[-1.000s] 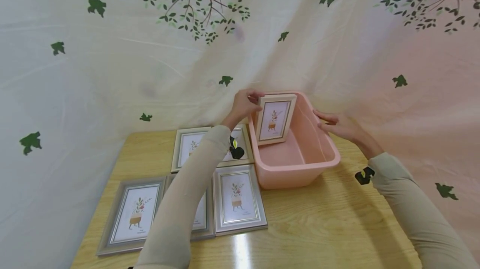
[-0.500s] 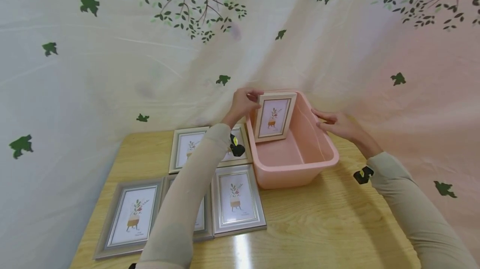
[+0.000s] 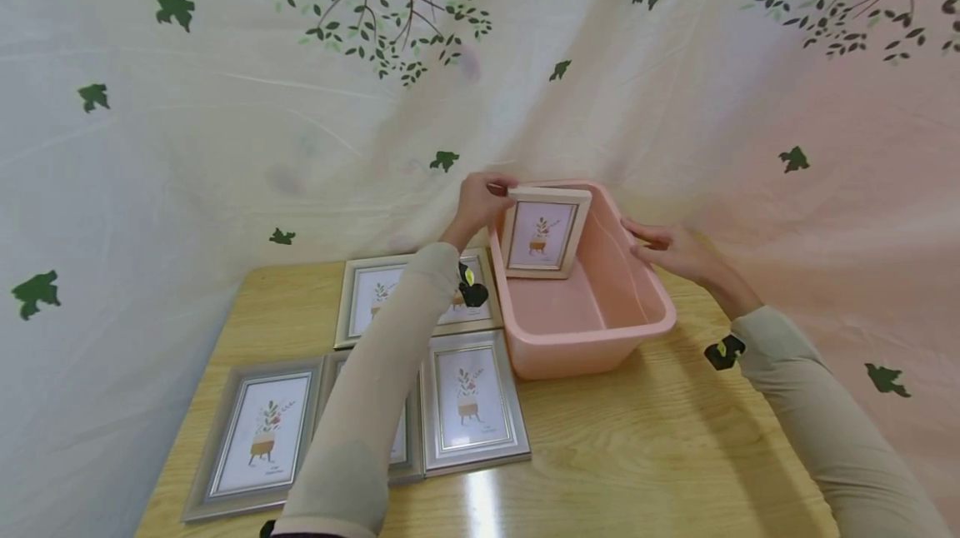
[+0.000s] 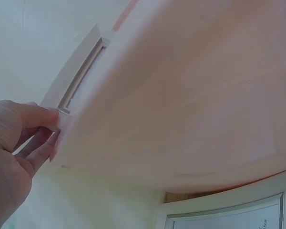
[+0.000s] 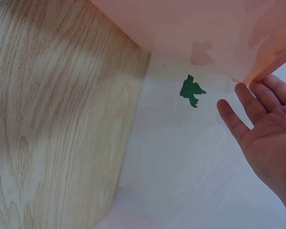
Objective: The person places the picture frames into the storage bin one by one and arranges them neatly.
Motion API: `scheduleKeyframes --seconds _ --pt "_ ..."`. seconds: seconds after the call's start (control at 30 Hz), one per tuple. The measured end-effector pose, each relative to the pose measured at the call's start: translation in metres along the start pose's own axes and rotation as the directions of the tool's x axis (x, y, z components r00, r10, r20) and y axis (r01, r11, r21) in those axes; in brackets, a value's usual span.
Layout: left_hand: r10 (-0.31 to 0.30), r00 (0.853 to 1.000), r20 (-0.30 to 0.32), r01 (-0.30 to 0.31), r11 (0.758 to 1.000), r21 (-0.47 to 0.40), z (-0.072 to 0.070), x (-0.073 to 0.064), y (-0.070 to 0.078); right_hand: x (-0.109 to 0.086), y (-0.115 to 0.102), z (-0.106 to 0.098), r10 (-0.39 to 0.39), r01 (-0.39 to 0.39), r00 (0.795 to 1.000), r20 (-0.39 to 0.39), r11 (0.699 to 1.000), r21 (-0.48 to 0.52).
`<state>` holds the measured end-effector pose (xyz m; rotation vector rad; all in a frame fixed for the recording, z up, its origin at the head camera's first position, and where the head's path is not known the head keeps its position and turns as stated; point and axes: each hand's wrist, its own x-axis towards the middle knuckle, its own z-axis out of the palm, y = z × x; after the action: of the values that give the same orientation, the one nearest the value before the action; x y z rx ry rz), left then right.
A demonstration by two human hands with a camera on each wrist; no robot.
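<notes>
Head camera's high, facing forward and down across the table (image 3: 615,455); left wrist sits in tight on the left hand (image 4: 9,160), right wrist close on the right hand (image 5: 270,130), both catching the pink bin (image 3: 577,357).

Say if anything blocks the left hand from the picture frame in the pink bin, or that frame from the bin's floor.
Nothing visible does: the left hand pinches the picture frame by its upper corner, and nothing shows between its lower edge and the floor of the pink bin.

Six picture frames (image 3: 469,396), one pink tub (image 3: 577,361), two hands (image 3: 675,251), one table (image 3: 622,455), two sleeves (image 3: 362,388)
</notes>
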<state>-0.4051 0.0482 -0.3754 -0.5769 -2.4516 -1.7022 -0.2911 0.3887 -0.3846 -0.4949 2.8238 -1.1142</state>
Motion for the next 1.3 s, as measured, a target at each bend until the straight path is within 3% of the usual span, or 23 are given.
scheduleKeyframes --seconds 0.27,0.63,1.1,1.3 --pt "-0.009 0.998 -0.054 0.011 0.999 0.033 -0.001 0.001 -0.002 -0.001 0.002 -0.001 0.007 -0.007 1.0 -0.004 1.0 -0.003" --pt "-0.046 0.998 -0.047 0.049 0.996 0.071 -0.002 0.004 -0.002 0.0 0.001 0.0 0.009 -0.009 1.0 -0.008 1.0 0.026" --pt "0.006 0.998 -0.06 -0.004 1.0 0.024 -0.002 0.006 -0.014 -0.001 0.001 0.003 0.012 -0.013 1.0 0.021 0.999 0.031" --pt "-0.009 0.998 -0.059 0.011 0.999 0.033 0.0 0.007 -0.012 0.0 0.002 0.002 0.0 0.0 1.0 0.004 1.0 0.012"
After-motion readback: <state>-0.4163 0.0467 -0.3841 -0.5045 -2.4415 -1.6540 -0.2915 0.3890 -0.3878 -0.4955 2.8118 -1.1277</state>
